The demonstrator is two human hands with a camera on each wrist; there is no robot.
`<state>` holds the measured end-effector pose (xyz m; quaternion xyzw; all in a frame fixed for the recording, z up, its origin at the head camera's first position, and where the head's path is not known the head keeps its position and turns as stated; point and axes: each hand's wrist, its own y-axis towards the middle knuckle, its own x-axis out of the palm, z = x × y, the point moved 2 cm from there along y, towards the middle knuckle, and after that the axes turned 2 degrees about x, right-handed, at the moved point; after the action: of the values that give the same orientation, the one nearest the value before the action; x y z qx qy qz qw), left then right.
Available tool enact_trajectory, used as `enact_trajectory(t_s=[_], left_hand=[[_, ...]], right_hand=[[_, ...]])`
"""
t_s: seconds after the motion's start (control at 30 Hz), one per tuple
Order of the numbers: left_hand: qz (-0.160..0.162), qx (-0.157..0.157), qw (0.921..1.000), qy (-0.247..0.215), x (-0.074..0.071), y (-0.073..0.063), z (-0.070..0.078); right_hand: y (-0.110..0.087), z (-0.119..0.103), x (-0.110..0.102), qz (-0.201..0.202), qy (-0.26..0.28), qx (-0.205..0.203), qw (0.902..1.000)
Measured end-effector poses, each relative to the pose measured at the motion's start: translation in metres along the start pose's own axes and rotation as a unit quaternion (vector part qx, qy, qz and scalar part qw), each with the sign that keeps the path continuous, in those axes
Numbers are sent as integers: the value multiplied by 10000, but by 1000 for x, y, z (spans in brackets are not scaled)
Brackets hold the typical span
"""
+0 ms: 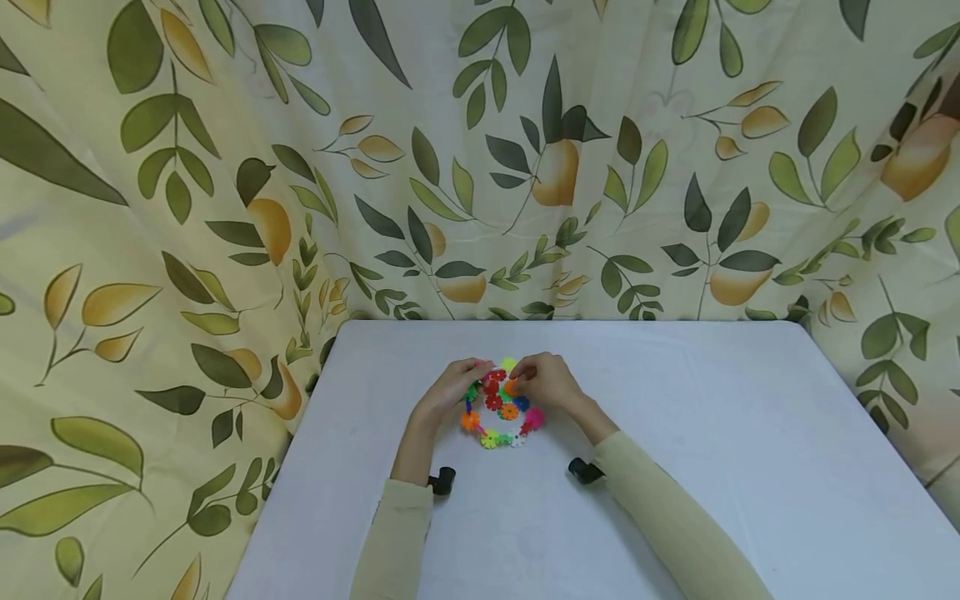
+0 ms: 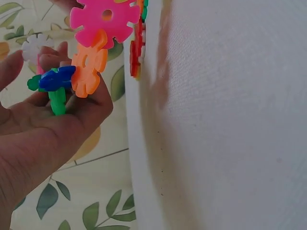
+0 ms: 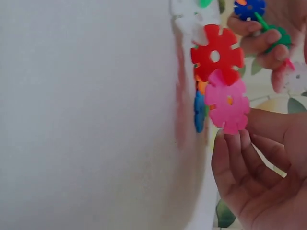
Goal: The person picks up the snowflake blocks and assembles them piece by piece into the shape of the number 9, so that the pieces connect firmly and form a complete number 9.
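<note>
A ring of flower-shaped interlocking plastic discs (image 1: pixel 490 439) in many colours lies between the two hands, with a cluster of red discs (image 1: pixel 492 402) and an orange disc (image 1: pixel 509 412) inside it. At its left side, my left hand (image 1: pixel 453 385) grips the ring, fingers bent round a green disc (image 2: pixel 57 100) beside blue and orange ones. My right hand (image 1: pixel 550 382) has bent fingers at the upper right of the ring, by another orange disc (image 1: pixel 512 387). In the right wrist view its fingertips meet the lower edge of a pink disc (image 3: pixel 220 103); what they pinch is partly hidden.
A white-covered table (image 1: pixel 712 417) lies under the hands. Behind and to the left hangs a leaf-and-fruit patterned curtain (image 1: pixel 420 75). Black camera pieces (image 1: pixel 444 481) sit at both wrists, close above the tabletop.
</note>
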<state>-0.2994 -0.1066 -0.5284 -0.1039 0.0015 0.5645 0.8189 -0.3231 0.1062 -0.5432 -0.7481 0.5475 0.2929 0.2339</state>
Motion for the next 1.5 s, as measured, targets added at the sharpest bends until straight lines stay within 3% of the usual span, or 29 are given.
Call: enact_trajectory(t_s=[0.3, 0.57, 1.2, 1.5], left_hand=[[-76, -62, 9996, -275, -1, 1, -1], [-118, -67, 9992, -374, 0, 5, -3], [-272, 116, 9988, -400, 6, 6, -3], [-274, 369, 9976, -517, 8, 6, -4]], right_hand=[[-12, -3, -15, 427, 1089, 125, 9931], [-20, -7, -20, 246, 2631, 352, 9638], [-25, -16, -21, 350, 3092, 372, 9496], [-24, -16, -18, 299, 3131, 379, 9485]])
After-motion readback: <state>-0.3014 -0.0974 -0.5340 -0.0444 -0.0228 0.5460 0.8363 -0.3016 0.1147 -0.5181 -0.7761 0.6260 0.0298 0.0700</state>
